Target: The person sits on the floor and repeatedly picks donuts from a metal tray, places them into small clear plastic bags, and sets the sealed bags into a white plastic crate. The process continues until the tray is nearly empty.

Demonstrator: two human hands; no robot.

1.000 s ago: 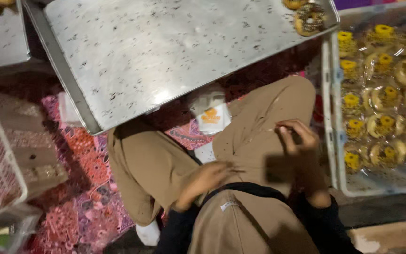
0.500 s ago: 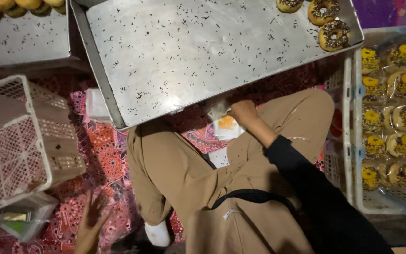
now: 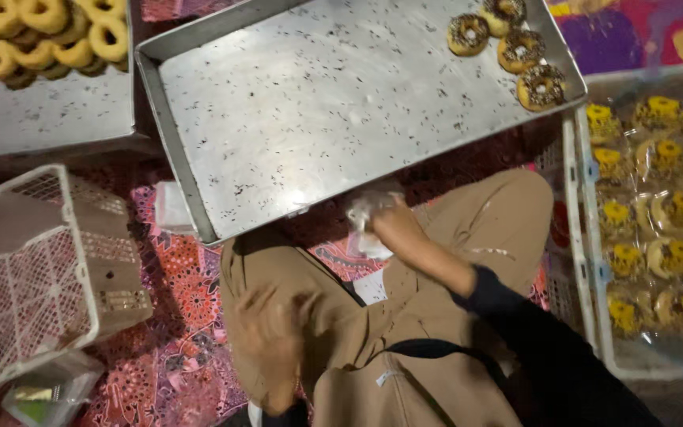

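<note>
Gripping clear bag (image 3: 367, 212) w/ right hand (image 3: 393, 225), tray (image 3: 169, 126) above

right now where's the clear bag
In the head view, the clear bag is in the right hand, just below the big tray's near edge.

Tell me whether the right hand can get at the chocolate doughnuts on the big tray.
Probably yes: the right hand is by the tray edge, and bare metal lies between it and the chocolate doughnuts.
</note>
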